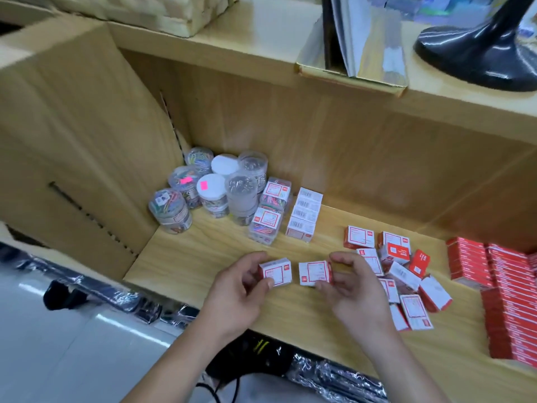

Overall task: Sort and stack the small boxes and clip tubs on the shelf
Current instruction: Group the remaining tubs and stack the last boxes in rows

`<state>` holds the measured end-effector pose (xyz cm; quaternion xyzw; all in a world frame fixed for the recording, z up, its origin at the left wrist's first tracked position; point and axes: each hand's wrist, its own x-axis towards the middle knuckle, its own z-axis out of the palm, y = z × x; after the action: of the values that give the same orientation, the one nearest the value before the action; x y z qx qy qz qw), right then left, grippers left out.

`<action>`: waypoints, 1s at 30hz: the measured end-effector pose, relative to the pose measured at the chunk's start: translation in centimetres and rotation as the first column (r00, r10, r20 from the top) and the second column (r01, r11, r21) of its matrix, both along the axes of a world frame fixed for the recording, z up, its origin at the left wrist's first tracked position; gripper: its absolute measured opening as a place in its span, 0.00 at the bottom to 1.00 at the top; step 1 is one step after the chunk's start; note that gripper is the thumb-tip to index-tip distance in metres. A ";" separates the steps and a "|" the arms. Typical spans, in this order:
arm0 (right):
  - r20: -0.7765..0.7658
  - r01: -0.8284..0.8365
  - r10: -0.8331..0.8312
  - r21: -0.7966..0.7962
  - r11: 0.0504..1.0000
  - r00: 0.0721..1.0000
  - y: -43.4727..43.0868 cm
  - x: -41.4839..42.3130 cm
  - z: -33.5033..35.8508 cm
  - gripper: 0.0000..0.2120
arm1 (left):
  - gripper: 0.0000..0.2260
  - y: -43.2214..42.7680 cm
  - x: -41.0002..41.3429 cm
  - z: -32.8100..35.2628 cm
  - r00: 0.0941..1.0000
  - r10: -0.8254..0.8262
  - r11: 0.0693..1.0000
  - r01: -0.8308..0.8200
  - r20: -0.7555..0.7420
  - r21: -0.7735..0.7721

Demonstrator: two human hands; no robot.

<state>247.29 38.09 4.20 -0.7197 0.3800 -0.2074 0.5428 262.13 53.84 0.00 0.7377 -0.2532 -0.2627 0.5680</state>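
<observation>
My left hand point(238, 292) pinches a small red-and-white box point(277, 271) just above the wooden shelf point(186, 257). Beside it my right hand point(354, 286) pinches a second small box point(313, 271) of the same kind. A loose heap of several like boxes point(401, 274) lies to the right of my right hand. At the back left stand several round clip tubs point(215, 187), two clear clip boxes point(270, 210) and a neat row of white boxes point(305, 213).
Stacks of long red boxes point(499, 289) fill the shelf's right end. A cardboard side panel point(72, 141) closes the left. On the upper shelf sit a black glossy stand point(479, 48) and a gold-edged box point(348, 74). Wrapped dark goods point(334, 373) lie below the shelf edge.
</observation>
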 end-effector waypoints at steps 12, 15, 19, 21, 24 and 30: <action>-0.317 -0.339 0.174 -0.596 0.728 0.932 -0.8 4.5 2.5 0.14 | 0.16 0.4 0.9 -0.1 0.979 -0.116 0.991 0.126 0.165 -0.053; -0.272 -0.308 0.187 -0.524 0.794 0.944 -1.0 4.3 1.2 0.18 | 0.18 0.2 1.1 -0.4 0.954 -0.123 0.987 0.147 0.272 -0.069; -0.295 -0.224 0.064 -0.548 0.806 0.953 -1.2 2.9 -0.7 0.13 | 0.19 -0.4 1.3 -0.6 0.932 -0.087 0.995 0.097 0.351 -0.010; -0.304 -0.198 0.036 -0.521 0.830 0.952 -1.1 3.0 -0.8 0.10 | 0.18 -1.2 1.2 -0.2 0.903 -0.090 0.996 0.070 0.419 0.062; -0.320 -0.208 0.078 -0.395 0.895 0.944 -0.6 3.2 -0.5 0.12 | 0.10 -2.4 1.0 0.7 0.851 -0.079 0.988 -0.001 0.519 0.152; -0.389 -0.185 0.023 -0.383 0.905 0.921 -0.4 5.1 -1.3 0.10 | 0.07 -4.0 1.0 0.7 0.756 -0.102 0.955 -0.108 0.646 0.277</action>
<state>252.40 37.67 2.92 -0.8636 0.3847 -0.1115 0.3062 263.15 49.85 0.70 0.8597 -0.3919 -0.0227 0.3267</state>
